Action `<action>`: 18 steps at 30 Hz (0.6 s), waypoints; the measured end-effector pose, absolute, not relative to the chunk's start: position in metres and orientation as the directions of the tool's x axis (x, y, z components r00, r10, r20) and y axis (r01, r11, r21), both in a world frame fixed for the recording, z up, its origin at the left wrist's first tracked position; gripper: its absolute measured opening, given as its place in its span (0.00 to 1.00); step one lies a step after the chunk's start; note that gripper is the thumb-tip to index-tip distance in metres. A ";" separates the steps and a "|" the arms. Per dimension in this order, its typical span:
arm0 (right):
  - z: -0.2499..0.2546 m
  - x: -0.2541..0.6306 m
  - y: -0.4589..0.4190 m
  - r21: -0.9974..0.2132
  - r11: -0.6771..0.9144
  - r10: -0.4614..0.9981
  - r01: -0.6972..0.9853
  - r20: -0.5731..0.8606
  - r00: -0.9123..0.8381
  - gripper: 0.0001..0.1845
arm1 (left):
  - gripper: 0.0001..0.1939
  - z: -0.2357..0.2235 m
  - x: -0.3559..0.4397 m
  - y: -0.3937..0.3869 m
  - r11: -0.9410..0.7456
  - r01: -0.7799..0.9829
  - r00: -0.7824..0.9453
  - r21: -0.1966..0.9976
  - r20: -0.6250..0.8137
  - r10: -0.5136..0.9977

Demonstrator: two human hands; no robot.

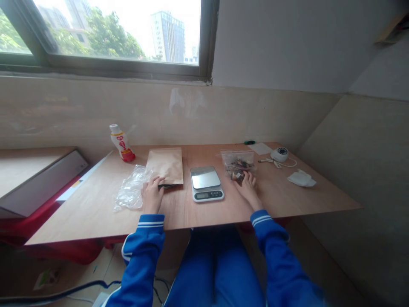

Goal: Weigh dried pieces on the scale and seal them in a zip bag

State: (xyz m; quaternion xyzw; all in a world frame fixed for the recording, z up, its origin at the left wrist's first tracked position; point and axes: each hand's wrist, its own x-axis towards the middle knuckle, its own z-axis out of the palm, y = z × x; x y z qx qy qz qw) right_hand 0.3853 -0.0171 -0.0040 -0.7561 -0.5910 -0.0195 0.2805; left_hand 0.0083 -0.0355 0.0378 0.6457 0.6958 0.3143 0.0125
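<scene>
My left hand lies at the lower left corner of a flat brown paper bag, fingers apart and resting on its edge. Beside it on the left is a crumpled clear plastic bag. At the lower edge of a clear zip bag holding small dark pieces, my right hand touches the plastic with thumb and fingers spread. The pieces are too small to name. Between my hands sits a white digital kitchen scale with a bare metal plate; its display cannot be read.
A white and red drink bottle stands at the back left of the wooden table. Toward the right are a white dome camera with its cable, a folded tissue, a paper sheet and a green-handled tool.
</scene>
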 end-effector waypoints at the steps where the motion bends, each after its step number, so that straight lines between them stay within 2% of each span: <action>1: 0.002 0.384 -0.017 -0.393 -0.168 0.889 0.904 0.336 0.312 0.36 | 0.18 0.040 0.005 -0.034 0.004 0.906 -0.180 0.424 0.376 0.909; 4: 0.023 0.365 -0.026 -0.404 -0.187 0.864 0.896 0.366 0.346 0.35 | 0.16 0.043 -0.003 -0.031 0.054 0.923 -0.207 0.382 0.372 0.905; 6: 0.039 0.336 -0.037 -0.457 -0.034 0.886 0.889 0.398 0.239 0.30 | 0.15 0.042 -0.004 -0.029 0.059 0.915 -0.229 0.398 0.396 0.889; 8: 0.055 0.298 -0.045 -0.533 0.353 0.916 0.769 0.366 -0.166 0.22 | 0.14 0.043 -0.001 -0.026 0.036 0.898 -0.247 0.439 0.433 0.867; 10: 0.068 0.254 -0.048 -0.587 0.599 0.793 0.544 0.344 -0.503 0.18 | 0.13 0.045 0.006 -0.024 -0.024 0.879 -0.236 0.477 0.477 0.847; 12: 0.075 0.214 -0.047 -0.499 0.714 0.695 0.492 0.419 -0.584 0.19 | 0.13 0.052 0.014 -0.023 -0.111 0.853 -0.200 0.510 0.515 0.833; 14: 0.076 0.184 -0.044 -0.348 0.756 0.654 0.555 0.427 -0.624 0.20 | 0.13 0.061 0.021 -0.024 -0.171 0.818 -0.184 0.549 0.532 0.827; 16: 0.074 0.167 -0.043 -0.245 0.729 0.679 0.640 0.383 -0.627 0.21 | 0.13 0.072 0.025 -0.025 -0.152 0.795 -0.233 0.588 0.527 0.817; 18: 0.073 0.161 -0.046 -0.210 0.688 0.719 0.695 0.331 -0.611 0.20 | 0.13 0.082 0.028 -0.027 -0.063 0.785 -0.335 0.616 0.508 0.794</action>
